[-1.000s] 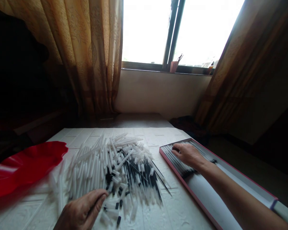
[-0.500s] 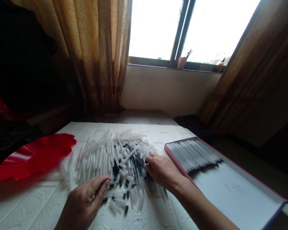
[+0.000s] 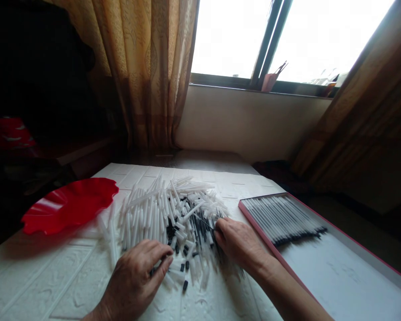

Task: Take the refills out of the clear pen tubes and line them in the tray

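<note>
My left hand point(image 3: 137, 274) is at the near side of a heap of parts, thumb and forefinger pinched together; whatever is between the tips is too small to make out. My right hand point(image 3: 242, 238) is closed at the heap's right side, fingertips on a thin dark pen refill point(image 3: 205, 220) that points up and left. Around it lies a bundle of dark refills point(image 3: 197, 227). The heap also holds white translucent pen tubes point(image 3: 147, 218) and small black caps point(image 3: 185, 285), some loose near my left fingers.
To the right, a shallow pink-edged box point(image 3: 260, 227) holds a row of pens point(image 3: 280, 218) with dark ends. On the left of the white brick-patterned table point(image 3: 63, 276) is a red wavy-rimmed dish point(image 3: 70, 205). Behind are curtains point(image 3: 150, 67) and a window.
The view has turned slightly left, so everything appears farther right. My left hand has moved a little rightward along the heap's near edge. My right hand stays at the refills.
</note>
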A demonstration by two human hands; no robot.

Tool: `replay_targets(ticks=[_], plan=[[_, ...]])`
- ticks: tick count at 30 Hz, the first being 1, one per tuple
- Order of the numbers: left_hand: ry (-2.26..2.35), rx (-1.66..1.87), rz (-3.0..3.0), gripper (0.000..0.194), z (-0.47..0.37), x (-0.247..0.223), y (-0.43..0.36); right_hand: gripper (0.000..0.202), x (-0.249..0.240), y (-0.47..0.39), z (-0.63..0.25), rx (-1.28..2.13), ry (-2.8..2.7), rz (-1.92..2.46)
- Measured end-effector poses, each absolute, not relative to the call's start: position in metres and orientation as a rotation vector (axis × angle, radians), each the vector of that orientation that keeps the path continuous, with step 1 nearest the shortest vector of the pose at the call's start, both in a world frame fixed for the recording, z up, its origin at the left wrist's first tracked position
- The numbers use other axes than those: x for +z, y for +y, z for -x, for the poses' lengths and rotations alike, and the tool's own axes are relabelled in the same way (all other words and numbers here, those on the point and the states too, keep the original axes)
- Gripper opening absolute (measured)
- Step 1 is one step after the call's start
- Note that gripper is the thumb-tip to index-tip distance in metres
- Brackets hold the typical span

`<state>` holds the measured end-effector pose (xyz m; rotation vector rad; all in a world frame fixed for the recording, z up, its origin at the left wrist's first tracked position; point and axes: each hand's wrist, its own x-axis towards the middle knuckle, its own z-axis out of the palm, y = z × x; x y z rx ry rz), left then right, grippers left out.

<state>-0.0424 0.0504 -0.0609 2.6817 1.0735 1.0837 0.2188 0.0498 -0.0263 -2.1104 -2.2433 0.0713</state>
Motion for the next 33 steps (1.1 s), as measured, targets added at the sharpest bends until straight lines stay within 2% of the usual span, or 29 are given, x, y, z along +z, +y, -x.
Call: replay_targets(ticks=[4, 11, 17, 26, 33], plan=[[1.059, 0.960, -2.650, 0.016, 0.044, -0.065, 0.050, 0.014, -0.026, 0.036, -0.229, 0.112, -2.183, 2.095], [0.992, 0.752, -2.674, 0.015, 0.044, -0.063, 0.049, 0.021, -0.037, 0.021, -0.237, 0.542, -1.918, 1.654], [0.987, 0.666, -2.725, 0.018, 0.035, -0.062, 0.038, 0.026, -0.041, 0.021, -0.240, 0.717, -1.714, 1.452], [0.932, 0.639, -2.719, 0.013, 0.032, -0.064, 0.041, 0.013, -0.043, 0.011, -0.229, 0.556, -1.624, 1.267], [0.986, 0.796, -2.683, 0.015, 0.036, -0.075, 0.046, 0.015, -0.039, 0.007, -0.227, 0.396, -1.643, 1.133]])
